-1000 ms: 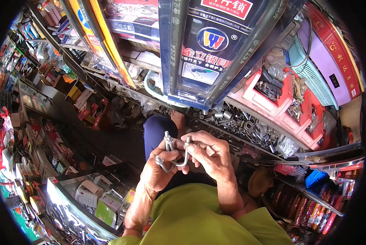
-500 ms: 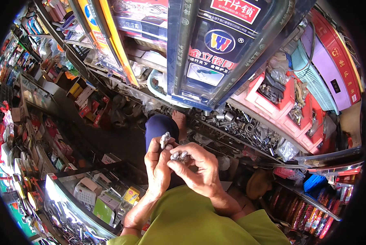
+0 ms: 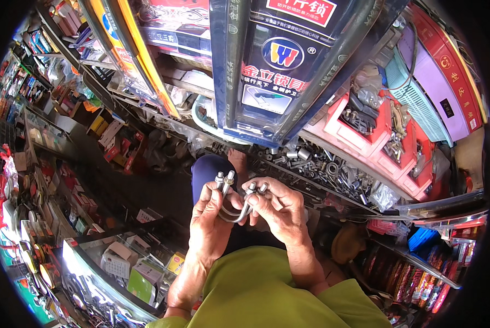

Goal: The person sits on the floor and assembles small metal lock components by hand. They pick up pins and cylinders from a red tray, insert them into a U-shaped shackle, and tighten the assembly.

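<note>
My left hand point(image 3: 207, 225) and my right hand point(image 3: 282, 214) are close together in front of my chest, both closed on shiny metal U-bolts point(image 3: 233, 218). The curve of the metal hangs low between the hands. Two nut-capped ends stand up at my left thumb and two more above my right fingers. My left thumb and fingers pinch the left pair of ends, and my right thumb presses beside the right pair. My fingers cover part of the metal, so I cannot tell exactly how the pieces sit together.
Ahead is a shelf with loose metal fittings point(image 3: 332, 170) and red bins point(image 3: 362, 128) at the right. A dark blue printed panel point(image 3: 275, 71) stands before it. A glass display case point(image 3: 100, 284) is at the left, and my blue-clad knee point(image 3: 207, 174) is beyond the hands.
My hands have turned and spread slightly apart. The U-bolts now show their ends upright and their curve between my hands; before, only their ends showed. The view has shifted slightly.
</note>
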A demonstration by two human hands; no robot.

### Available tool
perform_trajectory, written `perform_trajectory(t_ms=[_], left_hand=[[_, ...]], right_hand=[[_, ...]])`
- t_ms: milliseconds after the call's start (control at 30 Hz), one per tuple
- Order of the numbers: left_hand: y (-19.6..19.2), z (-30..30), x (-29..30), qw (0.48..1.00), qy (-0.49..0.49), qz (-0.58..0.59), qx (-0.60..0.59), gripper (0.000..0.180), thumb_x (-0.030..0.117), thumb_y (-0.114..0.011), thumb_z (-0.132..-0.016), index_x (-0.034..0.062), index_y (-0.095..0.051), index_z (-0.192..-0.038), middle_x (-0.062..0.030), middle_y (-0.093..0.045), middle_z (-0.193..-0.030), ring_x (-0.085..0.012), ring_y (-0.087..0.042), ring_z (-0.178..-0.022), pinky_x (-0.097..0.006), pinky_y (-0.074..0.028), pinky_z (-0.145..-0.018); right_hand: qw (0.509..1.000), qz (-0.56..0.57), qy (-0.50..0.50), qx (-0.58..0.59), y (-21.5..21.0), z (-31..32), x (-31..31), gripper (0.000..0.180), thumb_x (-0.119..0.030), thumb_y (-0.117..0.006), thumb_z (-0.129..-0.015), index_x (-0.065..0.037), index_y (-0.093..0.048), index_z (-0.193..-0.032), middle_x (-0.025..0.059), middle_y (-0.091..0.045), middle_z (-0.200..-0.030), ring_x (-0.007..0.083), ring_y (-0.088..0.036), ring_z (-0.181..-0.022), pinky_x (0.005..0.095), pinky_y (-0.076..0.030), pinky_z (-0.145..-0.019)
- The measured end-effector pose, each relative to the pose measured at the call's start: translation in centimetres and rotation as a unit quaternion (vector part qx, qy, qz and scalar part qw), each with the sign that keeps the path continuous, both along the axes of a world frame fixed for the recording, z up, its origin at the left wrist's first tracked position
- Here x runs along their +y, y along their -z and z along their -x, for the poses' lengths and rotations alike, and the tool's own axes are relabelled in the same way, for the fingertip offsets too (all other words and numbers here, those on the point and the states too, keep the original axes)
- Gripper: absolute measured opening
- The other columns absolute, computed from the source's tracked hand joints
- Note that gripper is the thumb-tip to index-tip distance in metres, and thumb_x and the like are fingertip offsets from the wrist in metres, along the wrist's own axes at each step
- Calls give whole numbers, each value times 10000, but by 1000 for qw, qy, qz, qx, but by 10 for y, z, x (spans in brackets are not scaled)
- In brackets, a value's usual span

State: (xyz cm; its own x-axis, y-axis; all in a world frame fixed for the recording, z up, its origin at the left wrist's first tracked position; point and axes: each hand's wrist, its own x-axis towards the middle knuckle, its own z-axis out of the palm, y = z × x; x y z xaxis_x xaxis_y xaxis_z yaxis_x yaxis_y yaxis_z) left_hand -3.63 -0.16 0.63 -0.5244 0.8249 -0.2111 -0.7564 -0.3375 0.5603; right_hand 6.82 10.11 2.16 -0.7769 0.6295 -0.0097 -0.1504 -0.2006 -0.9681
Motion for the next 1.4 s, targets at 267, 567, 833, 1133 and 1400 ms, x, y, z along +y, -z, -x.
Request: perform_trajectory(t_ms=[267, 567, 833, 1133, 1400], left_hand=[[12, 2, -1, 998, -54, 36, 22, 181, 237, -440, -1023, 73, -517, -1030, -96, -626, -913, -157, -633, -692, -257, -465, -455], [15, 9, 1, 997, -66, 43, 14, 147, 222, -442, -1020, 95, -508, -988, -161, -598, -1154, -315, -633, -1047, -404, -580, -691], [18, 14, 0, 997, 56, 30, -32, 268, 293, -489, -1002, 35, -538, -1058, -182, -600, -1190, -283, -634, -1040, -412, -549, -825], [3, 3, 0, 997, 30, -11, -76, 197, 218, -565, -964, 78, -558, -1102, -97, -613, -1138, -229, -599, -1049, -418, -487, -821], [6, -3, -3, 999, 39, -12, -14, 210, 152, -545, -969, 51, -571, -1152, -135, -605, -1183, -254, -623, -1011, -366, -497, -689]], right_hand=[[999, -18, 11, 25, -3, -3, -10, 247, -25, -617, -911, 86, -586, -1130, 137, -652, -891, 167, -649, -678, 274, -565, -581], [995, -20, 97, -5, -22, -21, -5, 241, -87, -609, -936, 63, -589, -1123, 89, -625, -839, 123, -606, -672, 274, -554, -586], [999, -31, -16, 33, -31, -16, -12, 308, -167, -580, -957, 86, -573, -1133, 114, -608, -868, 150, -597, -740, 298, -548, -654], [993, -109, -39, -2, -12, -10, -3, 237, -42, -531, -961, 54, -568, -1174, 118, -596, -1002, 144, -597, -811, 266, -507, -727], [964, -238, 120, -6, -28, -21, 2, 307, -19, -734, -789, 10, -654, -1084, 101, -619, -990, 148, -582, -843, 286, -486, -768]])
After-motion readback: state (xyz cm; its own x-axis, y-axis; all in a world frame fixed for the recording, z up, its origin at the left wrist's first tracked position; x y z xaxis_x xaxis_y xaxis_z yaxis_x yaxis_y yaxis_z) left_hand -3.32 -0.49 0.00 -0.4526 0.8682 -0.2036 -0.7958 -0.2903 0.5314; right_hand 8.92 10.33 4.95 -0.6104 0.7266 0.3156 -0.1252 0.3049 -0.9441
